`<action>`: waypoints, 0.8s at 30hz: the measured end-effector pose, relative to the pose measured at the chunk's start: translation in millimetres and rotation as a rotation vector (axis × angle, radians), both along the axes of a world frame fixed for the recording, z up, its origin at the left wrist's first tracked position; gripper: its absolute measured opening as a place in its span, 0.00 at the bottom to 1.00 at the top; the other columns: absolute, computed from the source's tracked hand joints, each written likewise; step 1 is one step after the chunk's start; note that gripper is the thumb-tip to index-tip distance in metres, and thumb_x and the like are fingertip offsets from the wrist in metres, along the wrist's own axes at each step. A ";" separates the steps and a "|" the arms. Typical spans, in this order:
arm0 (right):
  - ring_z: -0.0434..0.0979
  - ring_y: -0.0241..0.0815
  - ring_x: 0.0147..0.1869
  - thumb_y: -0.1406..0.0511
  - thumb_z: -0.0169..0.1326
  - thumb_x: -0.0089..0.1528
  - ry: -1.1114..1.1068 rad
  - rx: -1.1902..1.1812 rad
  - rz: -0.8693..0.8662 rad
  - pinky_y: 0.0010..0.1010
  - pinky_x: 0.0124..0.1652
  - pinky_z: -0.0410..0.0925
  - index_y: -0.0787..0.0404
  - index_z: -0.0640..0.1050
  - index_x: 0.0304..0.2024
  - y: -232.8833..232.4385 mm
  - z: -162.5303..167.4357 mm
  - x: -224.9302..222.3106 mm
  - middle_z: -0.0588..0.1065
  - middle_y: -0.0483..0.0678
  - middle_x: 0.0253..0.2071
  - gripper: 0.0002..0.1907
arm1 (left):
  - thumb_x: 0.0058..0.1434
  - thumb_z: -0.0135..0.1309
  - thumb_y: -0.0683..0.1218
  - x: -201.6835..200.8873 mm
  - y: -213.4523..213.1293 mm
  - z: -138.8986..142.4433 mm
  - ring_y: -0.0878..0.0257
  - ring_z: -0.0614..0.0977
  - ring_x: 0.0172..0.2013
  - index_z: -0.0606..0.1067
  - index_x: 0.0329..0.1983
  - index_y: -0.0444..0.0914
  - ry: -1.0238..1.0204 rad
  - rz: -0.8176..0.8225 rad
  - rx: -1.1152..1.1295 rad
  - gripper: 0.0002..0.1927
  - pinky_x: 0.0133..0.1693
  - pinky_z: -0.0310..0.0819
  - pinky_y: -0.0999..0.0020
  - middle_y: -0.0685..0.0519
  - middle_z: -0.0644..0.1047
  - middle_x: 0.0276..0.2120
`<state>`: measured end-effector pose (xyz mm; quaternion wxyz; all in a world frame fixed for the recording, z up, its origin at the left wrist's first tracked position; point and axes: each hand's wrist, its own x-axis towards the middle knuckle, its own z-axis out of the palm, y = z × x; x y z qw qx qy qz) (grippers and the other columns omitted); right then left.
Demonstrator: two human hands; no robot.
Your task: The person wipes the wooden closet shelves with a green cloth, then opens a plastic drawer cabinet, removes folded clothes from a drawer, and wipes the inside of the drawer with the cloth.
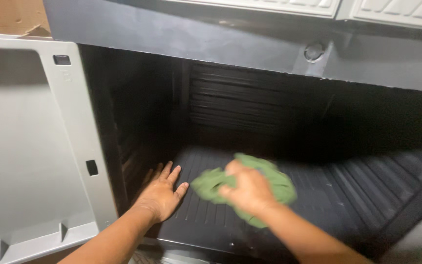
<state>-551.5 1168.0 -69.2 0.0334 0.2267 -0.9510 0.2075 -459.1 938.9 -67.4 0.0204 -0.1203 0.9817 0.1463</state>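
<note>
Your right hand (247,188) is closed around a green cloth (250,188), bunched and blurred, pressed on the ribbed black floor (318,195) of the dark cabinet (230,44). Your left hand (161,193) lies open and flat on that same floor, just left of the cloth, fingers spread. Further left of the cabinet opening hangs its grey door (30,146), swung open.

Grey open door (30,146), brown cardboard (8,17)

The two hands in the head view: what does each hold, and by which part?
The right hand grips a crumpled green cloth around its bunched middle. The left hand holds nothing.
</note>
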 end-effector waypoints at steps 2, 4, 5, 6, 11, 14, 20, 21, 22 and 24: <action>0.64 0.49 0.70 0.48 0.57 0.55 0.029 0.063 -0.195 0.49 0.65 0.61 0.49 0.67 0.67 32.2 -2.4 -26.3 0.69 0.50 0.65 0.39 | 0.70 0.29 0.64 1.8 0.1 1.0 0.59 0.35 0.77 0.45 0.78 0.48 0.017 0.003 0.001 0.36 0.74 0.24 0.62 0.57 0.37 0.79; 0.55 0.49 0.75 0.41 0.55 0.55 0.141 0.177 -0.382 0.62 0.66 0.51 0.44 0.63 0.69 66.9 -9.0 -51.4 0.61 0.48 0.71 0.43 | 0.71 0.30 0.64 3.6 1.4 2.9 0.58 0.35 0.77 0.45 0.79 0.48 0.032 -0.007 -0.016 0.36 0.74 0.24 0.62 0.55 0.38 0.78; 0.52 0.50 0.76 0.37 0.53 0.54 0.131 0.202 -0.502 0.68 0.65 0.47 0.42 0.62 0.70 78.6 -11.7 -64.4 0.58 0.48 0.72 0.45 | 0.70 0.30 0.64 4.6 1.9 4.1 0.58 0.34 0.77 0.45 0.78 0.48 0.029 0.006 0.006 0.36 0.73 0.24 0.61 0.56 0.38 0.78; 0.51 0.53 0.75 0.37 0.53 0.55 0.114 0.205 -0.526 0.69 0.65 0.46 0.42 0.62 0.70 82.4 -12.4 -77.5 0.58 0.49 0.72 0.44 | 0.70 0.30 0.64 5.5 2.5 5.5 0.57 0.34 0.76 0.45 0.78 0.49 0.026 0.018 0.030 0.36 0.73 0.24 0.61 0.56 0.37 0.78; 0.63 0.51 0.73 0.42 0.52 0.57 0.128 0.070 -0.290 0.54 0.67 0.57 0.44 0.69 0.67 34.6 -17.9 -65.5 0.67 0.46 0.69 0.38 | 0.70 0.33 0.63 7.4 1.7 6.3 0.55 0.34 0.77 0.49 0.77 0.50 0.022 0.046 0.023 0.34 0.73 0.21 0.55 0.55 0.40 0.78; 0.64 0.52 0.71 0.48 0.57 0.54 0.177 -0.111 0.132 0.41 0.66 0.57 0.49 0.73 0.63 -22.8 -25.4 -9.5 0.68 0.50 0.68 0.35 | 0.70 0.32 0.59 4.2 -2.1 -1.9 0.50 0.35 0.76 0.51 0.77 0.50 0.056 0.020 -0.014 0.32 0.73 0.23 0.55 0.49 0.41 0.77; 0.58 0.48 0.76 0.45 0.54 0.54 0.044 -0.038 0.268 0.47 0.70 0.47 0.47 0.69 0.67 -21.2 -16.8 -7.0 0.64 0.47 0.71 0.39 | 0.69 0.33 0.54 0.2 -9.3 -16.6 0.50 0.39 0.76 0.52 0.76 0.43 0.176 0.016 -0.011 0.31 0.72 0.26 0.56 0.45 0.44 0.77; 0.58 0.46 0.76 0.43 0.54 0.53 0.039 -0.007 0.155 0.47 0.70 0.47 0.45 0.70 0.65 -10.8 -14.9 -26.9 0.63 0.44 0.72 0.39 | 0.70 0.32 0.55 1.5 -9.2 -16.2 0.50 0.39 0.76 0.52 0.76 0.43 0.172 0.020 -0.001 0.31 0.72 0.26 0.56 0.45 0.44 0.76; 0.56 0.48 0.77 0.38 0.52 0.54 0.045 0.062 0.039 0.50 0.70 0.45 0.52 0.65 0.68 -3.0 -13.2 -50.6 0.61 0.49 0.73 0.46 | 0.70 0.32 0.56 2.5 -8.5 -14.3 0.51 0.39 0.76 0.52 0.75 0.43 0.169 0.023 0.008 0.31 0.72 0.26 0.56 0.46 0.44 0.76; 0.52 0.52 0.79 0.30 0.46 0.55 -0.021 0.216 -0.164 0.56 0.70 0.42 0.57 0.62 0.72 20.6 -17.3 -94.0 0.57 0.51 0.75 0.55 | 0.71 0.33 0.56 5.7 -5.6 -8.0 0.51 0.39 0.76 0.51 0.76 0.43 0.159 0.026 0.012 0.32 0.73 0.27 0.56 0.46 0.44 0.77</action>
